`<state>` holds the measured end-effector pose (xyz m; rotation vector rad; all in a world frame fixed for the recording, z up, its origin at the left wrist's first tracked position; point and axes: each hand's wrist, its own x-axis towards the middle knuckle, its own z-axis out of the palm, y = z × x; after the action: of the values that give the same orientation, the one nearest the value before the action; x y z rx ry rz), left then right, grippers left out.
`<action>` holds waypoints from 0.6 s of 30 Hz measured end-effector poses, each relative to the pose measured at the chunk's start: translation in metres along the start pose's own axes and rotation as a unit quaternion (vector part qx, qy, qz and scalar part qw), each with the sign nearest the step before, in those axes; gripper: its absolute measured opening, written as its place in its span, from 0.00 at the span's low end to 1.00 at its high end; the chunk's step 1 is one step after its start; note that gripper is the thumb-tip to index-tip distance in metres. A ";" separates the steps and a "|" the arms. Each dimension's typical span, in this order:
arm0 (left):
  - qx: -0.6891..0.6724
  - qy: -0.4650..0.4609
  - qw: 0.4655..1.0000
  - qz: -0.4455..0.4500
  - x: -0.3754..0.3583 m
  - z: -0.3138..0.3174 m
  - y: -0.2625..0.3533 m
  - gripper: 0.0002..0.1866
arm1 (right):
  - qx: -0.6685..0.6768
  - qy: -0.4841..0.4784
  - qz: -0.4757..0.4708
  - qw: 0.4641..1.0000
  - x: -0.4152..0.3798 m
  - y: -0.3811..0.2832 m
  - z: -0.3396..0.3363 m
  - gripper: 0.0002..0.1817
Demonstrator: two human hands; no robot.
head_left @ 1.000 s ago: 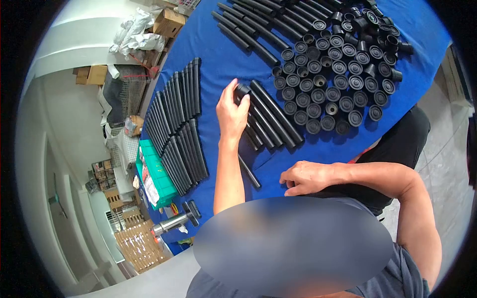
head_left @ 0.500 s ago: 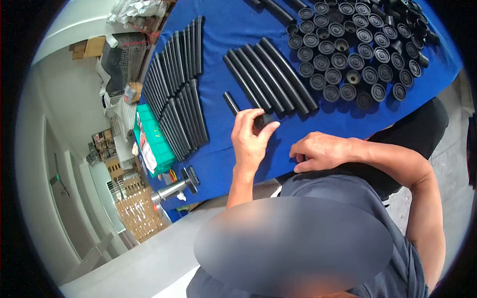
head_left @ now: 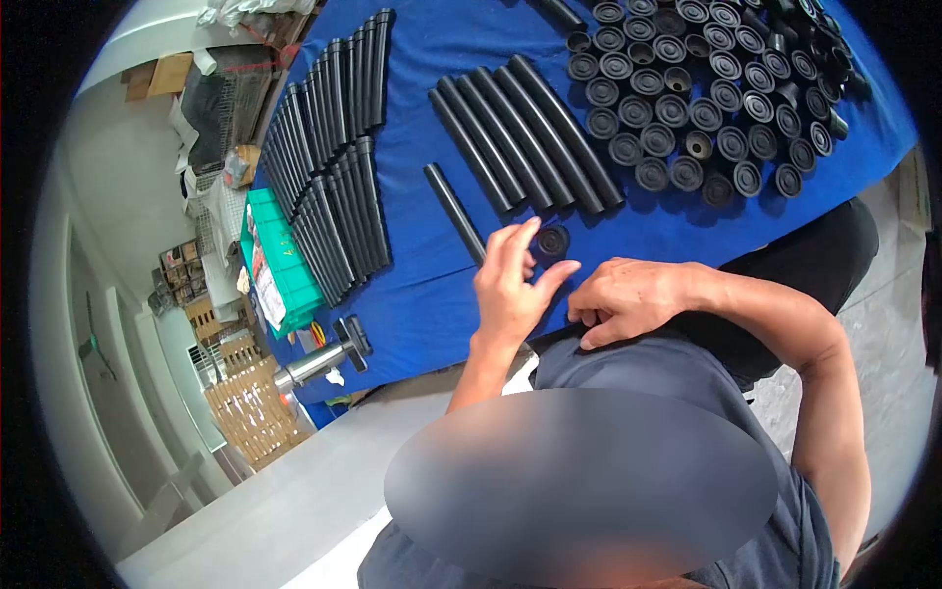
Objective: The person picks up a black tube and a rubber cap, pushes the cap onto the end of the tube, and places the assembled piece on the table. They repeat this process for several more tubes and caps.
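Note:
My left hand [head_left: 512,285] has its fingers spread and holds nothing. Just beyond its fingertips a round black rubber cap [head_left: 553,240] rests on the blue cloth, its ringed end facing up. A single black tube [head_left: 454,211] lies left of that hand, its near end by the fingers. My right hand [head_left: 628,299] is at the front edge of the table, with its fingers curled in; whatever is inside is hidden. Several thicker black tubes [head_left: 525,137] lie side by side beyond the hands.
Many black caps [head_left: 702,113] stand close together at the right. At the left lie rows of black tubes with collared ends [head_left: 339,157]. A green crate [head_left: 285,260] and a metal tool with a cylindrical body [head_left: 319,363] are near the table's left edge.
My left hand has let go of the black cap, which now stands on the cloth, and its fingers have opened. The right hand stays curled at the edge. The view has shifted slightly.

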<state>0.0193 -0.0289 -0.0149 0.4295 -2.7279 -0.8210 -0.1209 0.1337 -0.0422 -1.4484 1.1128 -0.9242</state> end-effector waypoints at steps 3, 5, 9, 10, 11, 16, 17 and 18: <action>0.037 0.079 0.995 -0.044 0.000 -0.021 -0.021 0.22 | -0.021 -0.002 -0.017 1.000 0.001 0.001 0.001 0.22; 0.072 0.103 0.986 -0.111 0.009 -0.031 -0.044 0.22 | -0.013 -0.003 -0.017 1.000 0.001 0.000 0.002 0.22; 0.192 0.023 0.962 -0.193 0.026 -0.039 -0.061 0.37 | -0.010 -0.006 -0.008 1.000 0.000 -0.002 0.001 0.23; 0.206 -0.001 0.954 -0.219 0.032 -0.039 -0.058 0.38 | -0.010 -0.006 -0.009 1.000 0.001 -0.002 0.000 0.23; 0.211 -0.008 0.951 -0.228 0.034 -0.035 -0.063 0.38 | -0.015 -0.009 -0.006 1.000 0.001 -0.004 -0.002 0.23; 0.151 0.053 0.980 -0.117 0.024 -0.027 -0.085 0.24 | -0.022 -0.010 -0.004 1.000 0.002 -0.004 -0.002 0.24; 0.102 0.060 0.983 -0.139 0.016 -0.024 -0.091 0.19 | -0.017 -0.006 0.001 1.000 0.002 -0.006 -0.002 0.24; 0.052 0.065 0.983 -0.161 0.008 -0.024 -0.092 0.16 | -0.010 -0.001 0.006 1.000 0.002 -0.007 -0.003 0.24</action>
<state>0.0385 -0.1166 -0.0468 0.9323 -2.6238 -0.6967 -0.1219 0.1315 -0.0351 -1.4570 1.1309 -0.9049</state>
